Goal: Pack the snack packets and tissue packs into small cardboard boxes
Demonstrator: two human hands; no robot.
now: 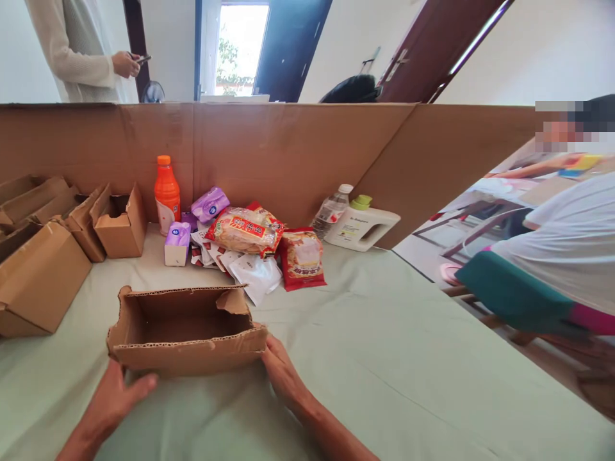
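An open-topped cardboard box (192, 358) with rough-cut edges is between my hands, over the green cloth in front of me. Its inside looks bare. My left hand (113, 397) holds the box's lower left corner, the thumb spread out below the front wall and the fingers partly hidden. At the other end, my right hand (283, 368) grips the right side, its fingertips mostly behind the cardboard. Just beyond the box lie white sachets (254, 274), a red snack packet (302, 257) and a larger bag of food (247, 232).
Purple tissue packs (177, 243) and an orange bottle (166, 198) stand behind. Further right are a clear bottle (332, 210) and a white jug (362, 225). Several cardboard boxes (120, 224) crowd the left. A cardboard wall (269, 153) borders the back. Two other people are beyond it.
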